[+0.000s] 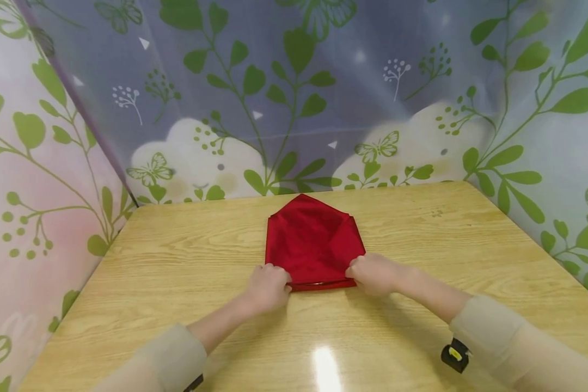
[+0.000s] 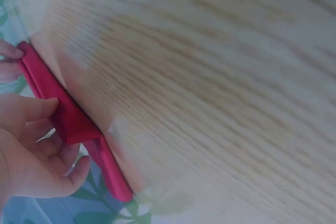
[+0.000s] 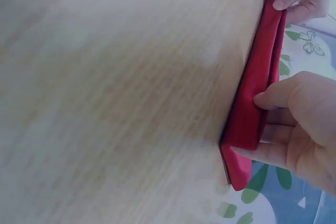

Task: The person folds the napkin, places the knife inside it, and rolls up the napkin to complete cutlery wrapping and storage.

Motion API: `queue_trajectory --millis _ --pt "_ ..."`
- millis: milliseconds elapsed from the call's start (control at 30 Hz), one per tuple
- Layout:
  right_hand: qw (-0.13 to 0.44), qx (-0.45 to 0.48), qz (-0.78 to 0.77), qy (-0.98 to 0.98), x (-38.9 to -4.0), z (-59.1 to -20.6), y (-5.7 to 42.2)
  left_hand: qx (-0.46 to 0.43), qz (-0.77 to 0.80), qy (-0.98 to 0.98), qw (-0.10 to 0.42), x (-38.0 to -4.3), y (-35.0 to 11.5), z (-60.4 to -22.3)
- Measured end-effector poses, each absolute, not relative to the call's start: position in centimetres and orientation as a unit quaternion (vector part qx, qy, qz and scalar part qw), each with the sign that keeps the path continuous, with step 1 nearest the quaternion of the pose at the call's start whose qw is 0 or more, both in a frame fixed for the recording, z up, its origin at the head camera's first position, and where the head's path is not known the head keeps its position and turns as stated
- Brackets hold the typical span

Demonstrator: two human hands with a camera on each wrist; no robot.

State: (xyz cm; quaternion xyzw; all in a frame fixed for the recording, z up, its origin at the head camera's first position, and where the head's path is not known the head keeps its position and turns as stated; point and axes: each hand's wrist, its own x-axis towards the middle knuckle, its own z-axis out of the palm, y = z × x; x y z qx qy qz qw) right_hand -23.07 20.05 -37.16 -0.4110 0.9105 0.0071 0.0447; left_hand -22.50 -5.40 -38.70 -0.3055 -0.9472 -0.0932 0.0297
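A red cloth (image 1: pixel 311 239) lies on the wooden table, its far end coming to a point and its near edge folded over into a narrow band. At the near left corner my left hand (image 1: pixel 268 287) pinches the folded band, thumb on top and fingers beneath, as the left wrist view shows with the cloth (image 2: pixel 68 114). My right hand (image 1: pixel 376 273) pinches the near right corner the same way; in the right wrist view its thumb presses the red band (image 3: pixel 252 93) from above. A thin dark gap runs along the fold between both hands.
The wooden table (image 1: pixel 186 239) has a light grain and a bright reflection near its front. Behind it and at both sides hang fabric walls (image 1: pixel 294 98) printed with leaves and butterflies. A black device with a yellow mark (image 1: pixel 454 355) sits under the right sleeve.
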Motion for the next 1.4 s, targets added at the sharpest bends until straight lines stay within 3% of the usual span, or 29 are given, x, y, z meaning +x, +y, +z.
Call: queue_trajectory --millis 200,700,1100,1400 --pt "0.083 -0.378 -0.03 0.922 -23.8 -36.7 20.2 -0.261 -0.147 -0.954 -0.009 -22.7 -5.3 -38.4" --pt "0.03 -0.385 -0.071 0.92 -24.2 -36.9 20.5 -0.283 -0.146 -0.947 0.038 -23.3 -5.5 -38.5" --pt "0.017 -0.383 -0.093 0.919 -24.3 -37.6 20.7 -0.255 -0.115 -0.96 0.011 -23.6 -5.1 -38.7" --pt "0.023 -0.338 -0.1 0.936 -24.1 -37.7 20.4 -0.289 -0.013 -0.955 0.07 -23.5 -4.8 -39.1"
